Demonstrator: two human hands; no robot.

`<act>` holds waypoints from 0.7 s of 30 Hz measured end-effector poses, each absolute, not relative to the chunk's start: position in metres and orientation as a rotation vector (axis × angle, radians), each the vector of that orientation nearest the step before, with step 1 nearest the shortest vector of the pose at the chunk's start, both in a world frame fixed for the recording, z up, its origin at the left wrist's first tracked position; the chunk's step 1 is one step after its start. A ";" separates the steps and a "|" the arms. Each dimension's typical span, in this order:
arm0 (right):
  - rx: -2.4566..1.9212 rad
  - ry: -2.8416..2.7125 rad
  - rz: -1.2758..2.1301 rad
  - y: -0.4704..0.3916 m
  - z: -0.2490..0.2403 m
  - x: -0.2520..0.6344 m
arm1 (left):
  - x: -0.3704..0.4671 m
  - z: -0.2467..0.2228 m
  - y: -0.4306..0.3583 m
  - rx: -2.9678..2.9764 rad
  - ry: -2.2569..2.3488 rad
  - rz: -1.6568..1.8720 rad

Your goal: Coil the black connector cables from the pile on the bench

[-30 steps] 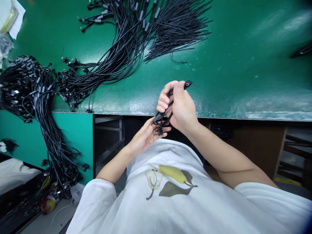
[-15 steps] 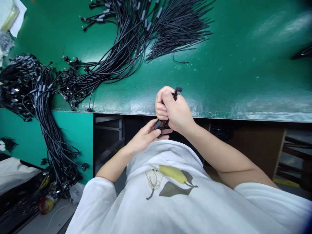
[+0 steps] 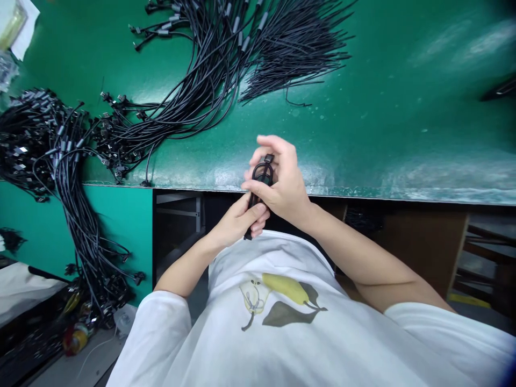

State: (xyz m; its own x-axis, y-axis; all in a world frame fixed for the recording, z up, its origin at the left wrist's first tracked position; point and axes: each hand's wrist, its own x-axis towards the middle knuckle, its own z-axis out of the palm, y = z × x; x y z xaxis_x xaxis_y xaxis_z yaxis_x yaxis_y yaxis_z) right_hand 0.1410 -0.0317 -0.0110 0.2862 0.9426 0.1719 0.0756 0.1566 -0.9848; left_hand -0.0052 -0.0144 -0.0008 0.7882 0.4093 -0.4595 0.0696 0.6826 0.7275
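Note:
A black cable (image 3: 264, 165), folded into a small looped bundle with a plug at its upper end, is held in front of my body at the table's front edge. My left hand (image 3: 238, 221) pinches the lower part of the bundle between thumb and fingers. Around the upper loop curls my right hand (image 3: 285, 180), its thumb lying across the cable and the other fingers behind it, the index finger raised a little. The cable's lower end sticks out below my left fingers. Part of the bundle is hidden by both hands.
On the green table (image 3: 387, 118) lies a long bundle of black cables (image 3: 201, 86) with a fan of thin black ties or wires (image 3: 298, 54). Another cable heap (image 3: 72, 161) hangs over the front edge at left. A dark object (image 3: 500, 90) rests at far right.
My right hand has turned and loosened from a fist, moving slightly left, so the cable loop now shows. My left hand has shifted slightly left with the bundle, which now stands more upright.

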 end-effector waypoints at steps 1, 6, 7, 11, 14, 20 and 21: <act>-1.282 -1.136 0.806 -0.031 -0.013 0.143 | -0.006 0.002 -0.014 0.789 0.665 0.211; -1.359 -1.169 0.835 -0.034 -0.019 0.141 | -0.004 0.007 -0.011 0.735 0.705 0.218; -1.360 -1.150 0.843 -0.035 -0.019 0.140 | -0.003 0.006 -0.011 0.737 0.703 0.224; -1.359 -1.206 0.961 -0.037 -0.015 0.146 | -0.004 0.001 -0.009 0.786 0.710 0.243; -1.404 -1.333 1.046 -0.040 -0.009 0.161 | -0.010 -0.001 -0.004 0.802 0.738 0.273; -1.579 -1.583 1.064 -0.061 -0.007 0.190 | -0.027 -0.003 0.002 1.011 0.820 0.242; -1.599 -1.623 1.047 -0.065 -0.007 0.194 | -0.031 -0.002 0.003 1.043 0.840 0.197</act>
State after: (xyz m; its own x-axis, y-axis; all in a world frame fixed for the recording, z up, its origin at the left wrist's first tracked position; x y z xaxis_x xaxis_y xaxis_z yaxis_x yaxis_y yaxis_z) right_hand 0.1937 -0.0653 -0.0071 -0.0711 0.9927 -0.0972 0.4979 -0.0491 -0.8658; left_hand -0.0307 0.0032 -0.0018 0.6811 0.5174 -0.5180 0.2333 0.5173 0.8234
